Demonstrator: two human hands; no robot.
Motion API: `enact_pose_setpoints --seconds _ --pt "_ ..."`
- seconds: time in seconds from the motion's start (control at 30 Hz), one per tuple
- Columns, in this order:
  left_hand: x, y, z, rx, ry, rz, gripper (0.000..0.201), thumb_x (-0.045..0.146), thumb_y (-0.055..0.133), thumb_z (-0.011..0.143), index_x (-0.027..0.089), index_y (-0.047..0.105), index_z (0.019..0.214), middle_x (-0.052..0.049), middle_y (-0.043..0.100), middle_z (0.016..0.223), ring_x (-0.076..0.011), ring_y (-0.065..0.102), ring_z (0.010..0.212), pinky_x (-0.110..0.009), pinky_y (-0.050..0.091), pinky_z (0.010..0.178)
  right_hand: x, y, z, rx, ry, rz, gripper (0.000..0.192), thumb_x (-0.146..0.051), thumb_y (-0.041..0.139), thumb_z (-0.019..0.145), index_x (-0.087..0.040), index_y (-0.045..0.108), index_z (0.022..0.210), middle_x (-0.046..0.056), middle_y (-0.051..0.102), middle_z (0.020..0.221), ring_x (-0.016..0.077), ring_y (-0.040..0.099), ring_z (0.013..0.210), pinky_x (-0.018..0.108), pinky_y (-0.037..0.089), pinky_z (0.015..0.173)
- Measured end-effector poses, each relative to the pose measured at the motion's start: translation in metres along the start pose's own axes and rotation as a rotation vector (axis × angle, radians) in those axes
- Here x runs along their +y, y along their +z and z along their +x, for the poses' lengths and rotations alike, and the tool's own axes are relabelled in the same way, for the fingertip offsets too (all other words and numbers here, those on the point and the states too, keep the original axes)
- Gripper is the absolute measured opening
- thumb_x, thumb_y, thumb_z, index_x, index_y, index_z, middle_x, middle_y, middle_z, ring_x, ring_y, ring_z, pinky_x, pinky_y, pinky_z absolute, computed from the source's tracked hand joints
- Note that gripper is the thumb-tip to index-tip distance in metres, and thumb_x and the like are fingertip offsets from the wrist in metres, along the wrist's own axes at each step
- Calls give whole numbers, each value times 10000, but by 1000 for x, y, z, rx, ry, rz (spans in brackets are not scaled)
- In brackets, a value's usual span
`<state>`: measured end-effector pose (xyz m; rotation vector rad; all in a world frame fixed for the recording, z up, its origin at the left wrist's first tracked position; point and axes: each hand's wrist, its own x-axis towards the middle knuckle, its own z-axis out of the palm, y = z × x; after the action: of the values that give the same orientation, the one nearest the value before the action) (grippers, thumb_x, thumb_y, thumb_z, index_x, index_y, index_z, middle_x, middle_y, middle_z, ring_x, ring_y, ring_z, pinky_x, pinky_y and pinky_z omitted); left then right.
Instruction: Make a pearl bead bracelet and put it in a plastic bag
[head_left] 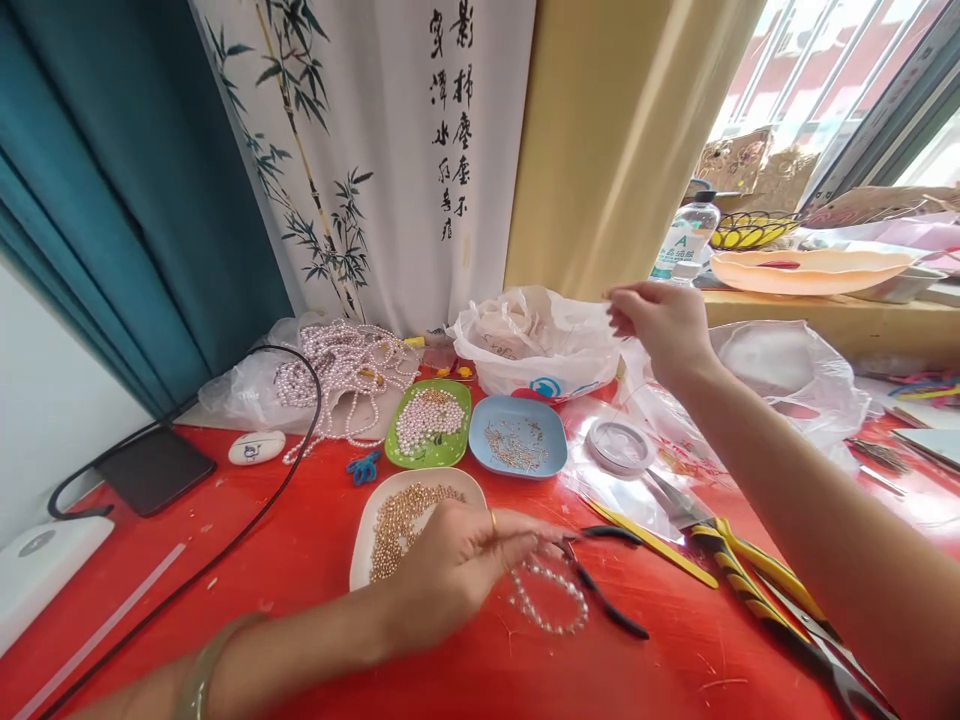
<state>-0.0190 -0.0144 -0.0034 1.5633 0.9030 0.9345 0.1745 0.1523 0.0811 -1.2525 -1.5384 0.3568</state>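
Note:
My left hand (472, 560) reaches in from the lower left, thumb and fingers pinched together. From its fingertips hangs a strand of pearl beads (562, 625), curved in a loop over the red table. Black-handled pliers (615, 612) lie just beyond those fingertips, their jaws partly hidden by the hand. Under the left wrist and hand, a white dish of gold beads (394, 525) is partly covered. My right hand (664, 325) is raised at the right, its fingers closed in a pinch. Whatever it may hold is too fine to make out.
Behind are a green dish of pearl beads (465, 415), a blue dish of small metal pins (555, 455) and a white plastic bag (536, 375). Yellow-black scissors (731, 560), yellow tweezers (660, 545) and a clear spool (621, 447) lie right. A black cable (259, 515) crosses the left.

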Motion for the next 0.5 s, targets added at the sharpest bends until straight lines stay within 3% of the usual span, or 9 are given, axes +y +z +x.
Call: enact_pose_setpoints --seconds 0.07,0.13,0.3,0.5 --pt "0 0 1 -3 -5 2 252 303 490 828 195 672 964 -58 700 906 -170 627 849 -256 468 779 -4 8 21 -1 -59 -21 241 -175 437 777 -107 642 884 73 649 735 105 604 602 223 490 526" --pt "0 0 2 12 -21 -6 260 308 488 827 180 672 957 -66 703 889 -173 630 835 -264 476 762 -3 17 34 -83 -110 -101 287 -203 404 816 -103 629 964 95 666 825 97 616 638 211 494 542" --pt "0 -1 4 34 -43 -33 259 292 500 814 146 670 944 -88 702 884 -181 633 817 -291 482 764 20 30 41 -377 -158 -406 129 -143 607 662 -98 711 724 81 675 621 146 601 513 252 454 479" --pt "-1 -2 6 30 -85 -67 269 275 502 805 138 654 980 -92 703 867 -173 637 785 -285 495 725 23 21 49 -502 -357 -776 218 -120 535 716 -179 711 830 71 686 809 208 607 790 271 409 608"
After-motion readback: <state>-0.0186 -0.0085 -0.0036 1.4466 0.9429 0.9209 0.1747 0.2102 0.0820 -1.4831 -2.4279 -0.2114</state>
